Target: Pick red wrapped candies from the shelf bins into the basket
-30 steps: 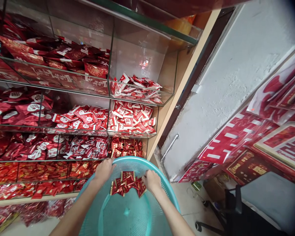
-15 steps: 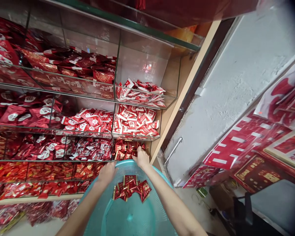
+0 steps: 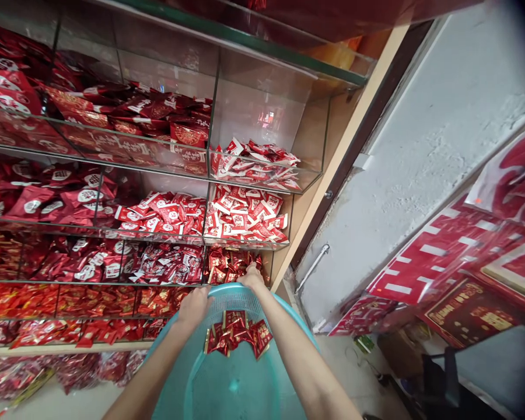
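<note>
A turquoise plastic basket (image 3: 234, 388) with mesh sides is tilted up against the lower shelves in front of me. My left hand (image 3: 195, 305) is closed over its far rim, left of centre. My right hand (image 3: 252, 279) is closed on the same rim, farther right, its fingertips partly hidden. Inside lie several shiny red-and-gold wrapped packets (image 3: 236, 332), bunched near the far wall. Just behind my right hand, a shelf compartment holds similar red-and-gold packets (image 3: 227, 263).
A shelf unit with glass dividers holds red and white sachets (image 3: 245, 216) and larger red packets (image 3: 30, 201). Bagged goods (image 3: 70, 373) lie beneath it. To the right are a grey wall (image 3: 420, 146), red decorations (image 3: 433, 251) and a black chair-like item (image 3: 441, 379).
The view has shifted slightly, so the shelves appear a little farther right. Both hands stay on the basket rim and the packets lie as before.
</note>
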Motion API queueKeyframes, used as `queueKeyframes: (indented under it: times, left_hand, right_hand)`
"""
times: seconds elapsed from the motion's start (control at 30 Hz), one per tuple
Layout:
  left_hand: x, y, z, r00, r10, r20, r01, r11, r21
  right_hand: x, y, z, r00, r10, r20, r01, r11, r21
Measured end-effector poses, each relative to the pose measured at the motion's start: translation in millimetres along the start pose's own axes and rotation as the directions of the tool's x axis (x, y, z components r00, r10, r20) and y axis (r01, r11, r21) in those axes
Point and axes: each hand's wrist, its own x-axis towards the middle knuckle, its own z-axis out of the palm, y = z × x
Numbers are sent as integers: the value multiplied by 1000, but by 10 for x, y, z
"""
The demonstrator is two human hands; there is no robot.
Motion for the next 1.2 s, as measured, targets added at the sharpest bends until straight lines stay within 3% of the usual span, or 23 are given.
queueKeyframes:
  times: [0.13,0.53,0.73,0.9,1.0,1.1,1.2]
  left_hand:
    - [7,-17,25,1000,3,-12,-4,1000,-12]
    - [-14,20,-4,1000,-4,12,4,1000,29]
    - [-15,12,0,1000,2,-1,-2,1000,12]
    - [-12,6,-14,1000,-2,2,2,1000,-11]
    - [1,-13,19,1000,13,-16,-14,1000,-10]
    - [13,-35,58,999,12,-32,-12,1000,-18]
    - [18,-41,74,999,28,-42,-29,999,-21]
  right_hand:
    - [14,-15,8,1000,23,-6,-23,1000,14]
    - [-29,213,-128,981,-115,-158,132,986,100]
    - [-89,151,-155,943,-178,-281,210,974,87]
    - [-338,93,-273,867,-369,-335,437,886,157]
    - [-609,187,-309,802,-543,-250,590,786,186]
    - [-853,379,-286,741,-670,-34,669,735,111]
    - [-976,564,-239,749,-651,118,661,745,-88]
